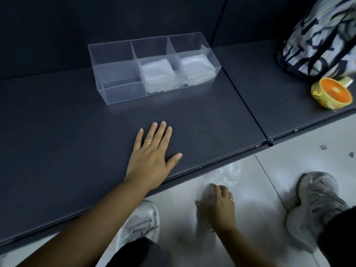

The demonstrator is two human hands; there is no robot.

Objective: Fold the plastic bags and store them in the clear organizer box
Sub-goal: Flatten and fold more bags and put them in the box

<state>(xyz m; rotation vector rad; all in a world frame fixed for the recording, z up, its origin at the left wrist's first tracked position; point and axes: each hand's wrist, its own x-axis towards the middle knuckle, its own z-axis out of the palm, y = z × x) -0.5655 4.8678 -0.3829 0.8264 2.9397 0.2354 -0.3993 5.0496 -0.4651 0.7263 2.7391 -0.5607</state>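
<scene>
The clear organizer box point(123, 89) stands on the dark table point(57, 141), with three compartments in a row. Folded plastic bags fill the middle compartment point(159, 76) and the right one point(198, 69); the left one holds nothing. My left hand point(152, 158) lies flat on the table in front of the box, fingers straight and spread. My right hand point(217, 207) is down below the table edge, near the floor, fingers curled on a clear plastic bag point(229, 176) that lies crumpled there. The hand and bag are blurred.
A patterned tote bag point(319, 39) stands at the table's far right, with an orange-slice-shaped fan point(332, 96) next to it. Below the table edge are a light tiled floor point(308, 151) and my two sneakers point(140, 222) point(316, 205).
</scene>
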